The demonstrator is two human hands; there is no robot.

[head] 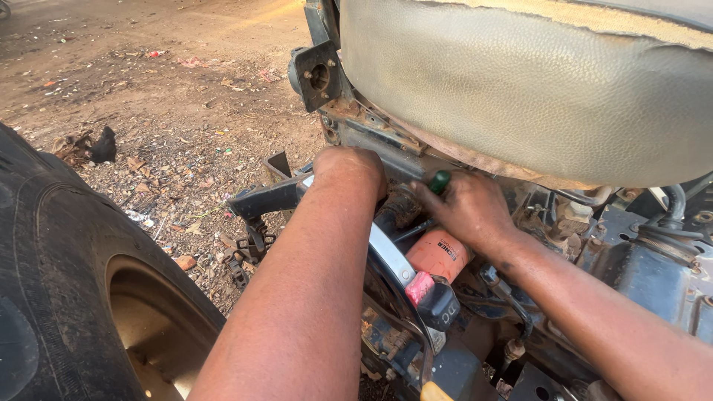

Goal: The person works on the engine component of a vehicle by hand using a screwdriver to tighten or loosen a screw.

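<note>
My left hand (349, 169) reaches under a worn grey vehicle seat (535, 89), its fingers curled out of sight behind rusty metal parts; what it grips is hidden. My right hand (464, 208) is closed around a screwdriver with a green handle (440, 180), pointed toward the left hand. Just below my right hand sits an orange cylindrical filter (438, 254). A red-capped black part (431, 297) lies under it beside a curved chrome strip (390, 256).
A large black tyre (67, 282) fills the lower left. Dirt ground with litter and dry leaves (171, 126) lies beyond. A black bracket (316, 74) hangs at the seat's left. Greasy engine parts and hoses (653, 252) crowd the right.
</note>
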